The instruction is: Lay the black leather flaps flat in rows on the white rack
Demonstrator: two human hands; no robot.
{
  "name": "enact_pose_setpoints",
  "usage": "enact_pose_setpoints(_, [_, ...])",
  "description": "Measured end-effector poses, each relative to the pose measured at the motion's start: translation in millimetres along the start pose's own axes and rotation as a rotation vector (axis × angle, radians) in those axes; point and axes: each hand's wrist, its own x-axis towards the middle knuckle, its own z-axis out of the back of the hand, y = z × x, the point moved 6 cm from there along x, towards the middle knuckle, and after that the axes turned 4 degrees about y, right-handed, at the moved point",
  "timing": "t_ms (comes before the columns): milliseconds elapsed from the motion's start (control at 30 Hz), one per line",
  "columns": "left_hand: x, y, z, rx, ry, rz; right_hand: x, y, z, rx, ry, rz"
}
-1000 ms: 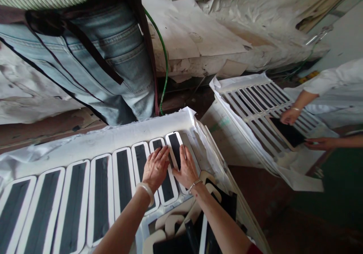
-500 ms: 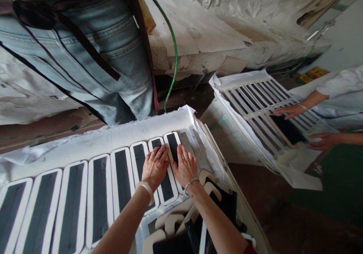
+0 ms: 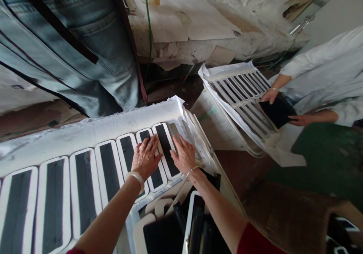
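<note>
Grip loose: both hands spread, nothing pinched. Our left hand (image 3: 145,157) lies over the second-last panel (image 3: 157,179); our right hand (image 3: 184,156) sits at the end panel (image 3: 166,150), near the right edge of our table (image 3: 85,131). Since last frame, hands parted, so more of the end panel shows between them. No writing we can read; green mark (image 3: 211,111) illegible.

Panels (image 3: 85,186) look matt and dark within smooth white rims (image 3: 67,201). Creased white paper (image 3: 147,116) lines the far edge of the table (image 3: 227,186); glossy black tubes (image 3: 195,227) lie toward its near edge. A thin bracelet (image 3: 191,170) shines like metal; the jeans (image 3: 93,38) are faded denim.
</note>
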Motion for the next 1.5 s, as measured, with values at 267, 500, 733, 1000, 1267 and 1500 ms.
enact_pose_setpoints(267, [0.1,1.9,-4.2,-0.004,0.02,0.008,-112.9,-67.1,47.1,0.175,0.212,-0.06])
enact_pose_setpoints(500, [-2.3,0.9,-4.7,-0.008,0.017,0.014,-144.2,-62.0,15.2,0.238,0.394,-0.092])
enact_pose_setpoints(733, [-4.4,-1.4,-1.0,-0.133,-0.015,0.036,-152.5,-47.4,50.8,0.64,0.585,-0.184])
enact_pose_setpoints(1000, [-76.8,-96.3,26.7,-1.181,0.44,0.049,-148.6,-39.3,71.2,1.283,0.651,-0.084])
enact_pose_setpoints(1267, [-146.0,-163.5,43.2,-2.071,0.987,0.174,-111.9,-45.6,50.7,1.611,0.361,-0.04])
enact_pose_setpoints(1500, [-164.8,-132.0,8.6,-1.6,0.713,0.733,-112.9,-53.6,66.3,1.131,0.076,-0.201])
